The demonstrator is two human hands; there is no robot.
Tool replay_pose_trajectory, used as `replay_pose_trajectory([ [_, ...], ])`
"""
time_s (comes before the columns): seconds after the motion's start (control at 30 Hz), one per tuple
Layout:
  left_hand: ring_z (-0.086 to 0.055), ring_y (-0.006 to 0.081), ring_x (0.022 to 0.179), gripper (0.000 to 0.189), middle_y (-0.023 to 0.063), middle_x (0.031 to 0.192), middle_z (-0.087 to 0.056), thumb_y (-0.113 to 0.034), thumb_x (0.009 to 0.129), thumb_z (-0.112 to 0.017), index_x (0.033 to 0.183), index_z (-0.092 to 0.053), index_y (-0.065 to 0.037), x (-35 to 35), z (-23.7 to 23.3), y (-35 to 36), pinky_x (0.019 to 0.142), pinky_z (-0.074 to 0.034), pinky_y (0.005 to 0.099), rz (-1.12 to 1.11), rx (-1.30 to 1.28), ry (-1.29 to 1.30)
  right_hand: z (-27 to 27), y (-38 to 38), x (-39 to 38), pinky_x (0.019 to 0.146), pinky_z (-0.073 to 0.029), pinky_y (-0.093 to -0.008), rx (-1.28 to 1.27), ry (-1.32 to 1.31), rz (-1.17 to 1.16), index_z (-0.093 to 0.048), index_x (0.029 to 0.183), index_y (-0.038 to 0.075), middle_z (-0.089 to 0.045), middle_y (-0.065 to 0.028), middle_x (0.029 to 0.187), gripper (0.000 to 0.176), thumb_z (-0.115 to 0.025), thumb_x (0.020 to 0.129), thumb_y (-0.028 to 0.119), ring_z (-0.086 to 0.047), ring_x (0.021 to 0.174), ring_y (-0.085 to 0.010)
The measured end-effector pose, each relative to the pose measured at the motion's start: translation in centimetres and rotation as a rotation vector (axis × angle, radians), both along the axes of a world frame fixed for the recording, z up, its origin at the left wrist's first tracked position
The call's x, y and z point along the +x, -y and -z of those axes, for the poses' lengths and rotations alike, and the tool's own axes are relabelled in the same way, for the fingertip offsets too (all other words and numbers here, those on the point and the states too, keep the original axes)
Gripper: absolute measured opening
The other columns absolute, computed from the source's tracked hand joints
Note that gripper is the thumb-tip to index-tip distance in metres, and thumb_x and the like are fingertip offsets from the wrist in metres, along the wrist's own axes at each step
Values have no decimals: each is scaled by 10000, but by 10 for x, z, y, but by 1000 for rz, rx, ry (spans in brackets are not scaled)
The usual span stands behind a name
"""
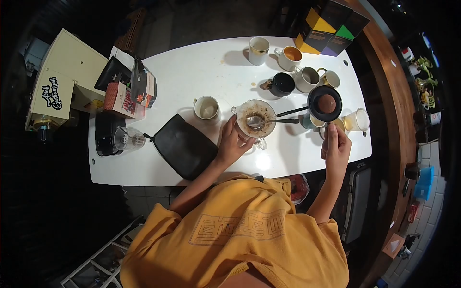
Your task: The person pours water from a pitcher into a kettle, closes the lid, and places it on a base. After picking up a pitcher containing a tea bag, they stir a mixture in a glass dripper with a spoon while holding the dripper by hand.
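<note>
My left hand (235, 142) is closed round the side of a clear glass cup (240, 126) with coffee residue inside. Two spoons rest in the cup; the bowl of the metal spoon (253, 121) shows, and a dark handle (288, 121) sticks out to the right. Raised at the right, my right hand (336, 146) pinches the near edge of a black round dish (316, 106) with a brown disc (327, 103) in its middle. That dish overlaps several cups behind it. To the left of the glass cup stands a white mug (207, 108).
Several mugs, one of them a black mug (282, 84), stand at the back right of the white table (192, 67). A glass (357, 120) is near the right edge. A black pouch (185, 146), a clear ribbed cup (129, 138) and coffee bags (142, 84) are at the left.
</note>
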State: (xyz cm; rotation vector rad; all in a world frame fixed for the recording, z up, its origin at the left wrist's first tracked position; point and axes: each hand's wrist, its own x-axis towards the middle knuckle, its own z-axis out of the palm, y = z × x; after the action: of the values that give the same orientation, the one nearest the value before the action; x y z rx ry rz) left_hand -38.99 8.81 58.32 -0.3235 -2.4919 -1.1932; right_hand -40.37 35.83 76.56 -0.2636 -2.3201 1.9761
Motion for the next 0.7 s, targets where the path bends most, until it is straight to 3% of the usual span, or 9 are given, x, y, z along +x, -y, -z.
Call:
replay_pose_trajectory([
  [0.7,-482,396,1206,750,228,1381,-461,-306,769,-831,1343,-486,32,1,-3,0,1043,-377,492,-1,-19,48,-3,-8,10,425,-246,-197,65,17,17,-579,794,38,-430,86,592,370,-549,1054,301,-356,477,10],
])
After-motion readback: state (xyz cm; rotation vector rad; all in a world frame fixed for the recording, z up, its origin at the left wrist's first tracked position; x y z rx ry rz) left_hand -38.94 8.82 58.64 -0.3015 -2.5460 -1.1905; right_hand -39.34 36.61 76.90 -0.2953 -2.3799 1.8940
